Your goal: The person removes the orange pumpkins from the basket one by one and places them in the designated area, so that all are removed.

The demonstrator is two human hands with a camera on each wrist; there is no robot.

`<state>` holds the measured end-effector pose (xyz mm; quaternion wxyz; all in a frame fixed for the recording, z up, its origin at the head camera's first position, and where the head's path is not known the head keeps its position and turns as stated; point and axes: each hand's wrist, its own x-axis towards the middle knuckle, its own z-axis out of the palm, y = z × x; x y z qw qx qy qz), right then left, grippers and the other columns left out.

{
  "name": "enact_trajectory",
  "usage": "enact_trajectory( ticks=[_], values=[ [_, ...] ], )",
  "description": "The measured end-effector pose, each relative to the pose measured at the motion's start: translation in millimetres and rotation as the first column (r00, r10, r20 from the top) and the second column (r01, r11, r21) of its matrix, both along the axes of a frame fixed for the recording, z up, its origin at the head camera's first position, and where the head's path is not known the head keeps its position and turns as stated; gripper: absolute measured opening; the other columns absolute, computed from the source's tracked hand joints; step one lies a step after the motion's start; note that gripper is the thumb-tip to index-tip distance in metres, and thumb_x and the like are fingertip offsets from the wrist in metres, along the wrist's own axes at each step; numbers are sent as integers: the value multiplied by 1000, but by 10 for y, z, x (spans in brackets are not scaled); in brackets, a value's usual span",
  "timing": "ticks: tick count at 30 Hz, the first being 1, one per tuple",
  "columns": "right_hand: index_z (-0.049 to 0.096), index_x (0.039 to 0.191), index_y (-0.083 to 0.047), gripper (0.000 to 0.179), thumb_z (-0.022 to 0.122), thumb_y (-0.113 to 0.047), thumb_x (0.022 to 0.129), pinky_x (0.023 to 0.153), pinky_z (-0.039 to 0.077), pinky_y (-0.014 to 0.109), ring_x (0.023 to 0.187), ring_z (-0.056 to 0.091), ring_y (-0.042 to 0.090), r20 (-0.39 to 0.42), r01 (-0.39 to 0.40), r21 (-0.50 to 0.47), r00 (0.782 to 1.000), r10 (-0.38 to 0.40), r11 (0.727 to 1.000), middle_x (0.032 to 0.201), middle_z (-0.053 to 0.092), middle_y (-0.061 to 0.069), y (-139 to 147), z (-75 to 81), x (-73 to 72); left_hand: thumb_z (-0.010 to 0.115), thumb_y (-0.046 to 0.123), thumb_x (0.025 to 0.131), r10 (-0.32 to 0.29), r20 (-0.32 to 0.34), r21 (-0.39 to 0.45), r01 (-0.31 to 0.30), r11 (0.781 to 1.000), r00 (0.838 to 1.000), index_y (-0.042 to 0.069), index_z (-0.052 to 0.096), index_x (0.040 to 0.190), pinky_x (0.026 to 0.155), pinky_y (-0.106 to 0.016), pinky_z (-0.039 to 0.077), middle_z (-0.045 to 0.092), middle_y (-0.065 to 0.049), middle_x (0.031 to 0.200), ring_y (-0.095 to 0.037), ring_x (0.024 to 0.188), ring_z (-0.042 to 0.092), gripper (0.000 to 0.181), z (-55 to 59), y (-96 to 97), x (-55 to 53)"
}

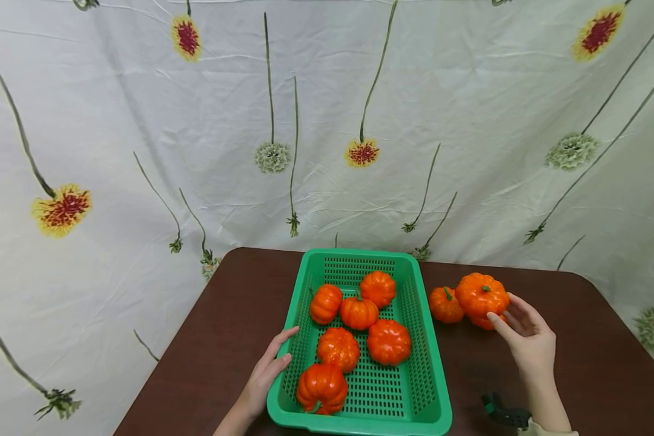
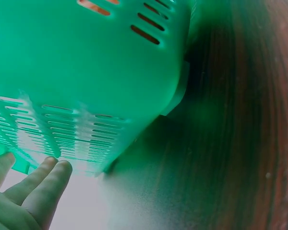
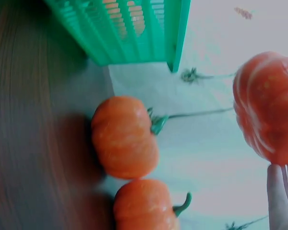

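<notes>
In the head view my right hand (image 1: 528,336) pinches a small orange pumpkin (image 1: 481,294) by its right side, thumb in front. The right wrist view shows this pumpkin (image 3: 269,108) raised off the table, with fingertips against it. Below and behind it are two more pumpkins on the table, one with a curved green stem (image 1: 445,306) and one partly hidden (image 1: 487,321). My left hand (image 1: 264,375) lies at the left side of a green plastic basket (image 1: 444,399), its fingers fairly straight at the rim. Several orange pumpkins (image 1: 388,342) lie inside the basket.
A dark brown table (image 1: 212,339) bears the basket and the loose pumpkins. Behind it hangs a pale cloth (image 1: 327,200) printed with flowers. A dark strap with a green part (image 1: 504,413) is by my right wrist.
</notes>
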<state>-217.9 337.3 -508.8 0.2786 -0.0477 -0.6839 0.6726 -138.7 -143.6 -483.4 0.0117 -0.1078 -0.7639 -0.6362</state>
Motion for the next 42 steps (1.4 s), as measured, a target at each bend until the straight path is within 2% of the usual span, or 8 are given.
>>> enact_trajectory(
  ticks=[3,9,18,21,25,28,36,42],
  values=[
    [63,124,-10,57,81,-3,70,72,48,15,99,63,11,13,68,-84,998,-67,994,123,60,6,118,-110,-62,38,17,100,-1,-1,-4,1,1000,1000,13,42,141,99,-55,25,33,-8,147,-5,127,31,42,1,-3,5],
    [65,121,-11,59,85,-7,66,69,48,13,94,64,8,36,184,-200,983,-181,962,119,62,5,206,-163,-73,38,17,100,-5,-6,-14,5,1000,1000,13,41,142,100,-52,26,33,-6,147,-2,128,30,42,3,-12,8],
    [67,117,-7,60,88,-5,60,70,48,14,88,65,9,35,298,-404,950,-311,865,108,66,5,215,-162,5,38,18,100,-6,-1,-4,6,1000,1000,13,41,142,100,-55,25,33,-6,148,-4,128,30,43,4,-6,5],
    [66,118,-9,60,87,-7,61,72,47,12,87,64,7,90,353,-401,934,-347,845,106,65,1,141,-69,81,38,18,100,-4,0,0,4,1000,1000,13,41,142,100,-56,24,33,-6,148,-4,128,30,43,5,-6,6],
    [61,125,-10,63,84,-9,67,78,45,13,94,60,7,164,401,-372,916,-365,837,108,61,-2,1,100,200,38,18,99,-2,1,12,2,1000,1000,13,41,142,101,-56,22,32,-6,148,-4,129,30,43,5,-7,8],
    [57,129,-7,65,82,-8,69,83,43,13,100,57,9,180,416,-381,909,-375,826,106,58,-4,-56,167,255,38,18,100,-5,0,12,5,1000,1000,14,41,142,101,-57,22,32,-7,148,-3,129,29,43,-2,-9,6],
    [57,129,-10,66,83,-14,68,88,40,12,104,53,8,243,477,-374,878,-413,795,106,54,-8,-18,128,264,38,20,100,-4,1,-2,4,1000,1000,16,41,142,100,-57,22,31,-6,148,-6,129,29,43,-8,-8,-2],
    [53,134,-10,72,83,-22,69,89,38,11,101,51,4,305,508,-306,854,-422,805,103,51,-12,32,55,248,38,20,100,-1,7,0,1,1000,1000,14,40,142,100,-57,24,31,-6,149,-3,129,28,43,4,-5,5]
  ],
)
